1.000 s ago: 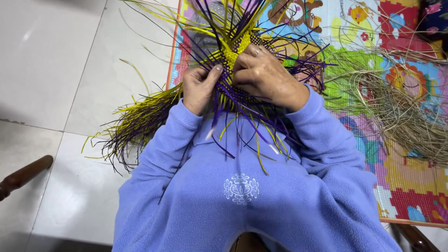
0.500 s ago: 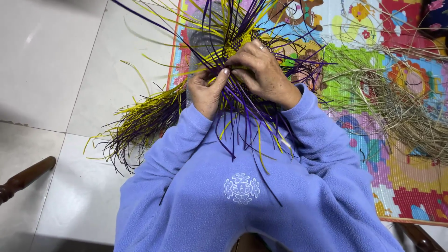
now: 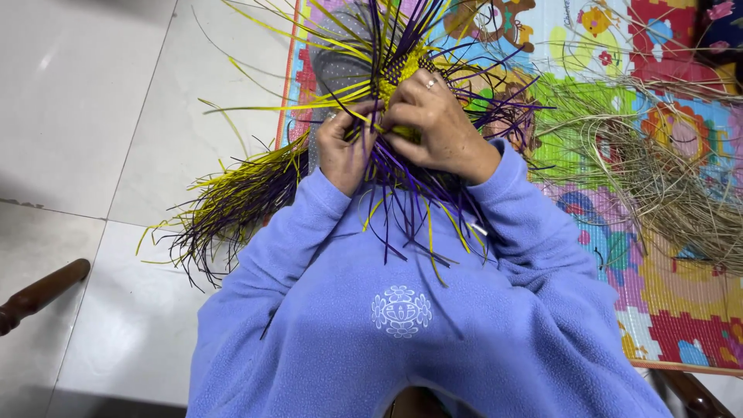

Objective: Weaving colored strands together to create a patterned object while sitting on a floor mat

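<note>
Both hands sit a little higher than before, the left hand [image 3: 344, 151] pinching purple and yellow strips and the right hand [image 3: 437, 124] closed over the woven piece [image 3: 398, 73] above the lap, so each strip should stay tight and flat.

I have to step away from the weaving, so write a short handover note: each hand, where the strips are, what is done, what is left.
Left hand: closed on purple and yellow strips at the woven piece's left edge.
Right hand: fingers pinching the woven piece from the right.
Things: the woven piece sits over the lap; loose strip ends fan out to the left over the tiled floor. A pile of pale fibre lies on the play mat.
Done: a small yellow and purple woven patch.
Left: many long strips stand unwoven.
</note>
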